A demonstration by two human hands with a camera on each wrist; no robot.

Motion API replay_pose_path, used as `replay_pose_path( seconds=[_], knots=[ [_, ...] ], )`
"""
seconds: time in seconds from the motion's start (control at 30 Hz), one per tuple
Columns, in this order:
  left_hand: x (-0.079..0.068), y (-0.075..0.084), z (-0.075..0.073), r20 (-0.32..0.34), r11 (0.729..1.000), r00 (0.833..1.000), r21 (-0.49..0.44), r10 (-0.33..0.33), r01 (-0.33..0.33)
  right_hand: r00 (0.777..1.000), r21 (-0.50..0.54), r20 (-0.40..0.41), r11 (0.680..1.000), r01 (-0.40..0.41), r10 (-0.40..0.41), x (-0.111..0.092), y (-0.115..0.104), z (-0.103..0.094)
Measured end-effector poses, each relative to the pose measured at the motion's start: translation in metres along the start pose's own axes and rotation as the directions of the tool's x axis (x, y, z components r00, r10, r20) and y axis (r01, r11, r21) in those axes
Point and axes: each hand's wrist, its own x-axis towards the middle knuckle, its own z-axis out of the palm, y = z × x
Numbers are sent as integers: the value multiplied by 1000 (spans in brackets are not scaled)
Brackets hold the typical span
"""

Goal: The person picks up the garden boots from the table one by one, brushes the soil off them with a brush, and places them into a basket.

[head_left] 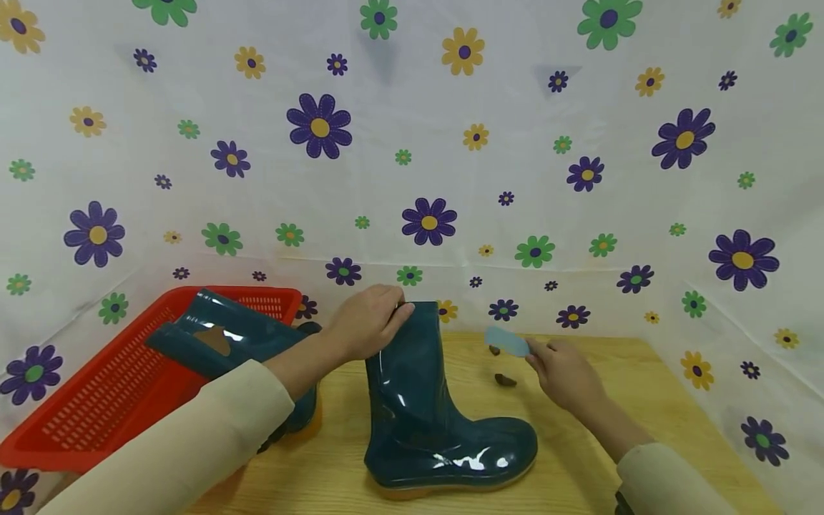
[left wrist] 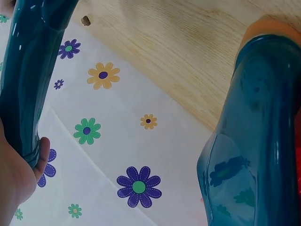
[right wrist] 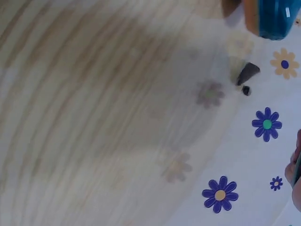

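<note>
A dark teal rubber boot stands upright on the wooden table, toe to the right. My left hand grips the top rim of its shaft; the left wrist view shows the thumb against the boot shaft. My right hand pinches a flat light blue piece, whose exact kind I cannot tell, to the right of the shaft. Below that piece lie two small brown lumps, a larger lump and a smaller lump. At the right wrist view's edge, only part of the right hand shows.
On the left is a red plastic basket with slotted walls. A second teal boot leans over its edge, a brown patch on its shaft. Behind the wooden table hangs a white flowered sheet.
</note>
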Motion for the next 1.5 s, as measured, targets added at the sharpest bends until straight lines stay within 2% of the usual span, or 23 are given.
replay_pose_path(
  seconds=[0.1, 0.17, 0.27, 0.33, 0.4, 0.5, 0.6, 0.73, 0.83, 0.93, 1.03, 1.13, 1.2, 1.23, 1.3, 1.37, 1.43, 1.5],
  knots=[
    [0, 1, -1, 10, 1000, 1000, 9, -9, 9, 986, 52, 160, 998, 38, -46, -5, 7, -2],
    [0, 1, -2, 13, 1000, 1000, 18, -11, 11, 970, 80, 231, 995, 58, -75, -8, 12, -4],
    [-1, 1, -2, 12, 1000, 1000, 28, -10, 10, 948, 76, 308, 996, 55, -76, -10, 18, -4],
    [-1, 2, -3, 6, 999, 1000, 36, -5, 5, 942, 36, 332, 999, 33, -44, -11, 20, -4],
    [0, 3, -6, -15, 998, 1000, 61, 13, -12, 953, -27, 303, 1000, -1, 9, -11, 23, -4],
    [5, 5, -13, -95, 990, 993, 128, 68, -56, 974, -99, 212, 994, -55, 76, -12, 26, -6],
    [11, 9, -23, -198, 967, 969, 232, 150, -102, 983, -107, 134, 988, -114, 128, -11, 28, -8],
    [12, 14, -31, -261, 929, 938, 346, 227, -129, 978, -86, 125, 984, -159, 169, -9, 29, -10],
    [9, 17, -31, -287, 919, 931, 381, 223, -103, 973, -77, 141, 982, -172, 182, -10, 29, -11],
    [6, 17, -29, -331, 924, 925, 379, 188, -52, 973, -77, 152, 983, -166, 176, -11, 29, -12],
    [5, 15, -26, -373, 931, 910, 363, 179, -35, 975, -76, 147, 985, -158, 167, -12, 28, -11],
    [4, 14, -23, -417, 931, 876, 353, 242, -89, 977, -61, 136, 986, -158, 165, -12, 27, -10],
    [2, 15, -20, -435, 910, 834, 377, 338, -172, 977, -53, 133, 986, -158, 164, -11, 27, -10],
    [1, 16, -19, -435, 887, 806, 405, 400, -222, 977, -52, 133, 986, -160, 165, -11, 27, -10],
    [-1, 20, -17, -420, 820, 739, 482, 526, -310, 976, -53, 139, 986, -161, 167, -11, 26, -9],
    [-2, 25, -15, -397, 756, 682, 545, 613, -362, 974, -55, 148, 985, -164, 171, -10, 25, -9],
    [-4, 30, -14, -377, 727, 658, 557, 652, -402, 971, -54, 160, 984, -170, 177, -10, 24, -9],
    [-11, 34, -11, -355, 710, 644, 544, 678, -447, 970, -49, 166, 984, -173, 179, -10, 23, -9]
  ],
)
